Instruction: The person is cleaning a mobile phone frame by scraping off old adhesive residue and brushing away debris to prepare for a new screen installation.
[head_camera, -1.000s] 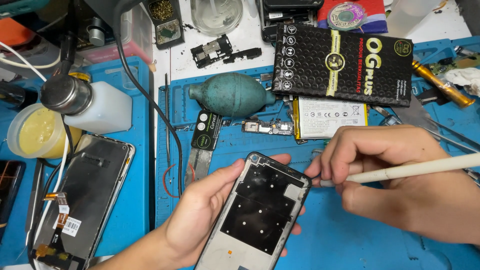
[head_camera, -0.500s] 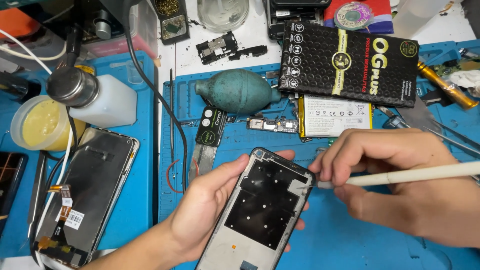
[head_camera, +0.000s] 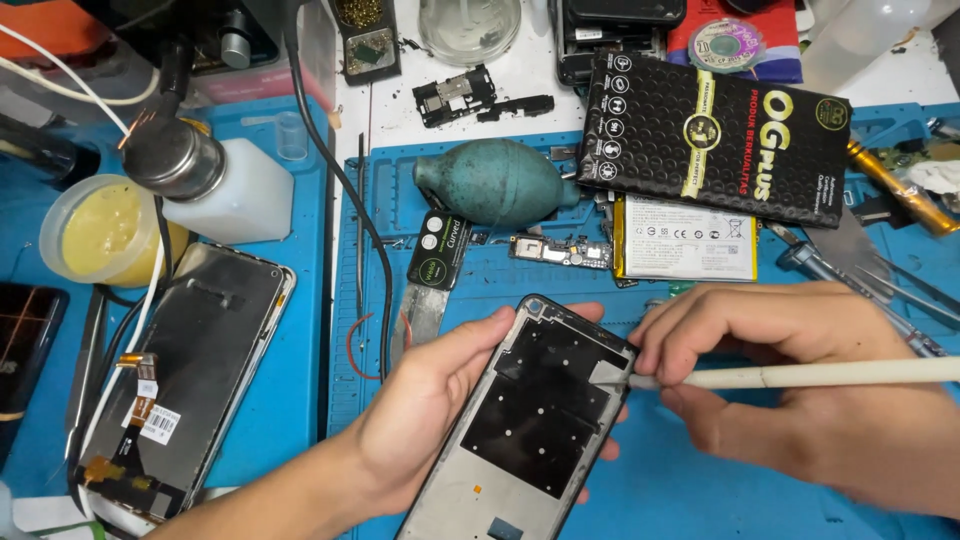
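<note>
- I see the phone frame (head_camera: 535, 420) low in the middle of the frame, tilted with its top toward the upper right; its bottom end is cut off by the lower edge, so I cannot make out that part.
- My left hand (head_camera: 430, 410) cradles the frame from the left, thumb along its upper left rim, fingers clamped around it from beneath; only their tips show at the frame's right edge.
- My right hand (head_camera: 800, 390) comes in from the right, fingers closed on a pale stick tool (head_camera: 800, 376) whose tip touches a grey patch at the frame's right edge. The tool's far end runs out of the picture on the right.
- The wrist and forearm of each hand are cut by the bottom and right borders.
- Just above the hands lie a white battery (head_camera: 686, 238), a small circuit strip (head_camera: 560, 251) and a green rubber blower (head_camera: 495, 183); a black packet (head_camera: 715, 135) overlaps the battery's top.
- At left, well apart, a detached screen (head_camera: 190, 370) lies on the blue mat (head_camera: 700, 490) covering the desk, near a yellow-filled tub (head_camera: 105, 232).
- Open mat shows below my right hand, lower right.
</note>
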